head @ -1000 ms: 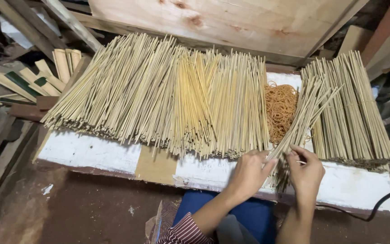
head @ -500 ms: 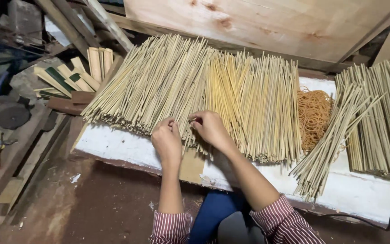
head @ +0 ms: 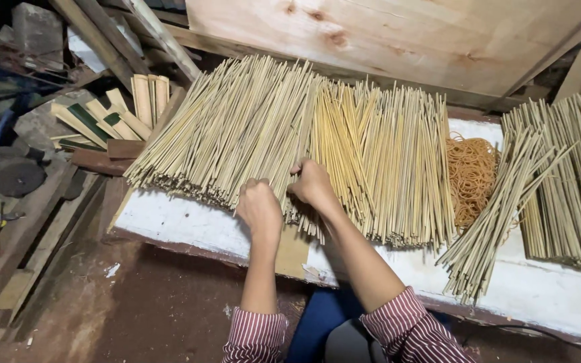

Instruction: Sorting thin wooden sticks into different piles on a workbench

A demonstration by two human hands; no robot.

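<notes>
Two hands work at the near edge of the big heap of bamboo sticks (head: 290, 134) on the white board (head: 169, 218). The left hand (head: 260, 208) is curled into a loose fist, fingers pressed together around a few stick ends. The right hand (head: 312, 185), just beside it and slightly farther into the heap, pinches other sticks. These sticks run lengthwise away from the person, ends toward the fingers. Right of the heap lie orange rubber bands (head: 472, 171) and a loose bundle (head: 499, 215).
</notes>
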